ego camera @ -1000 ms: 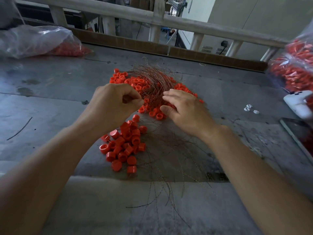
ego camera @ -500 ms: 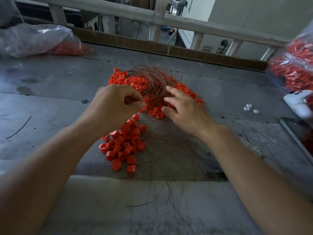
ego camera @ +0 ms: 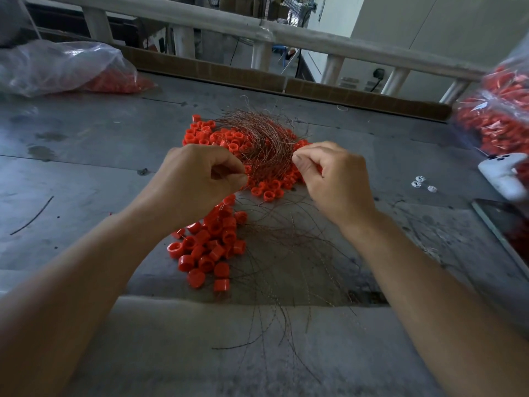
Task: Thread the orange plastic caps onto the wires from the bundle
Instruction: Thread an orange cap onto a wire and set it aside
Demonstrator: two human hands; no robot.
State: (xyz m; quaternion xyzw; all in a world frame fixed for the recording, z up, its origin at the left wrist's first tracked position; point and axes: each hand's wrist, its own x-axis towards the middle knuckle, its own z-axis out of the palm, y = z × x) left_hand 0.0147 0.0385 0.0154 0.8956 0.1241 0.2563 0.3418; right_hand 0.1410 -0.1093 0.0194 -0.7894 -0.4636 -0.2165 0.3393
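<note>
Nearest me, loose wires (ego camera: 286, 285) fan out across the near edge of the table (ego camera: 86, 173), some trailing over it. Just beyond them, left of middle, sits a small heap of orange caps (ego camera: 211, 247).

Above that heap is my left hand (ego camera: 197, 179), fingers curled in and thumb pressed to forefinger. I cannot tell whether a cap or a wire end sits inside that pinch. My right hand (ego camera: 332, 181) is clenched too, thumb and forefinger nipping at the right edge of the bundle of wires (ego camera: 257, 138). The bundle lies on top of the bigger spread of caps (ego camera: 229, 138) towards the middle of the table.

The trouble I expect comes from the tangle. If I draw one strand out sharply, its neighbours may come along, drag caps off the heap, or kink the strand so its tip won't find the cap's hole. The strands are thin, so one could slip from my pinch.

Further off, a plastic bag (ego camera: 57, 67) lies at the far left corner and a full bag of caps (ego camera: 498, 116) at the right edge.
</note>
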